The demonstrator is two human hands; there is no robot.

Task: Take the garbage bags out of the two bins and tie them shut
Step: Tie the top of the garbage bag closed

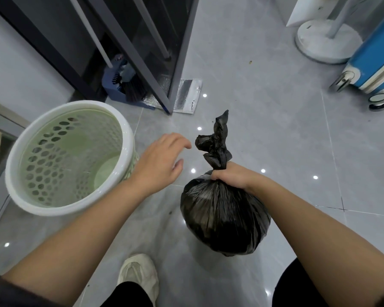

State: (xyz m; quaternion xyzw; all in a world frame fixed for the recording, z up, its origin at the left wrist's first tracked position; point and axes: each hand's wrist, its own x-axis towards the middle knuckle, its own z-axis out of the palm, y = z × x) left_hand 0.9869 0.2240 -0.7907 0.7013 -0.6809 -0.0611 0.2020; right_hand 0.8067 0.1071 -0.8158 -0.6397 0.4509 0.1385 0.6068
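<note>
A full black garbage bag (224, 218) hangs in the middle of the view, its neck knotted with loose ends sticking up. My right hand (231, 176) grips the neck just below the knot. My left hand (162, 160) hovers to the left of the knot with fingers spread and relaxed, holding nothing. A pale green perforated bin (16, 156) with a white rim stands on the floor at the left, with no bag inside it.
Grey tiled floor all around. A dark glass door frame (177, 69) stands behind, with a blue dustpan and brush (124, 85) beside it. A white fan base (324, 43) and a blue suitcase (377, 60) sit at the far right. My shoe (140, 275) is below.
</note>
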